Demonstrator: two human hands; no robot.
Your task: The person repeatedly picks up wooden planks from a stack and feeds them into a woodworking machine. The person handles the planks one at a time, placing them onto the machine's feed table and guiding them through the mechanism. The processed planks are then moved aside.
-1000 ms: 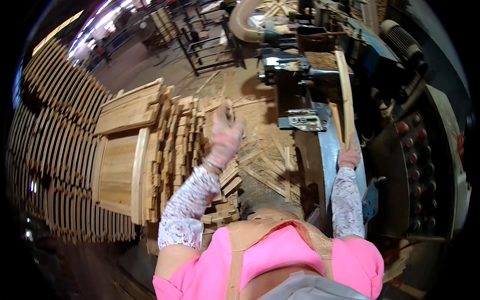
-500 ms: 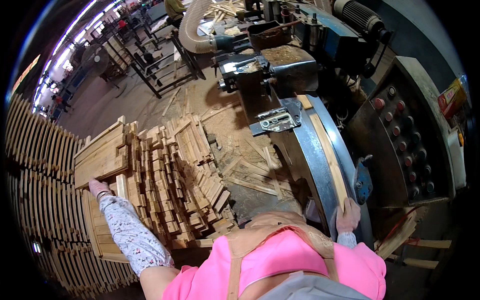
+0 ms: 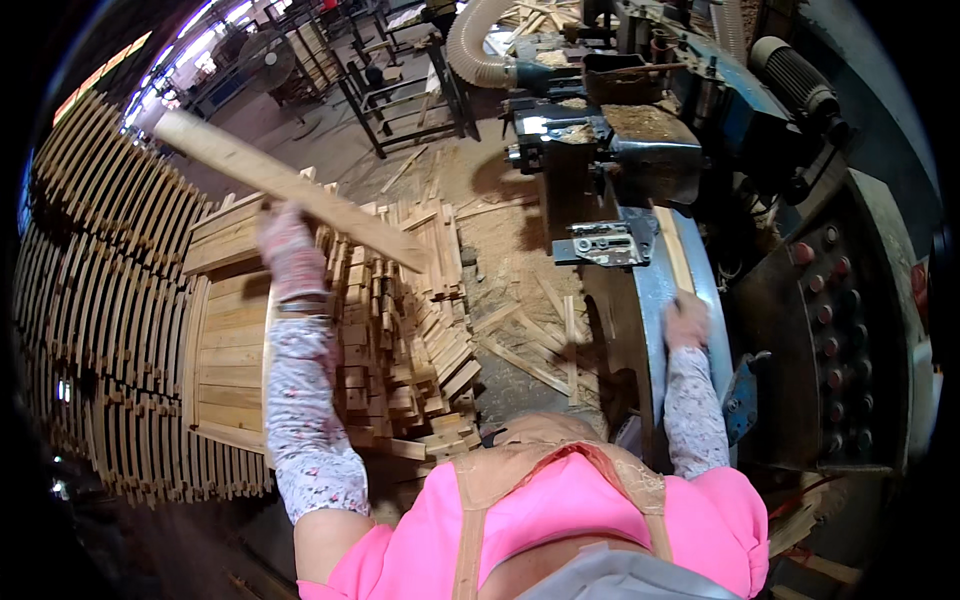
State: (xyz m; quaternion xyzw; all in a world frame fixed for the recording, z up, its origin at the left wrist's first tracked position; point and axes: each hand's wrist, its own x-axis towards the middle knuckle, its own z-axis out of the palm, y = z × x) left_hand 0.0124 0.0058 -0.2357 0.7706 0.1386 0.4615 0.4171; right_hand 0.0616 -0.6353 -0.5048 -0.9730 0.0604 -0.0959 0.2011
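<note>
My left hand (image 3: pixel 292 255), in a patterned glove and floral sleeve cover, is closed around a flat wooden slat (image 3: pixel 330 208) held up at a slant above the stacks. Below it lie wooden panels (image 3: pixel 235 355) with framed edges. On the right, my right hand (image 3: pixel 687 322) grips the near end of a narrow wooden strip (image 3: pixel 672 245) lying lengthwise on the shiny metal machine table (image 3: pixel 655 300). The strip's far end reaches toward the cutting machine (image 3: pixel 655 155), beside a metal guide block (image 3: pixel 602 244).
Tall rows of slats (image 3: pixel 100 300) stand at far left. Stacked notched wood pieces (image 3: pixel 375 340) fill the space beside the panels. Offcuts (image 3: pixel 530 350) and sawdust cover the floor. A button panel (image 3: pixel 835 340) stands right of the table; a ribbed hose (image 3: pixel 480 45) curves behind.
My left hand has risen from the panel stack and now holds a slat. My right hand has slid forward along the table, moving the strip farther toward the machine.
</note>
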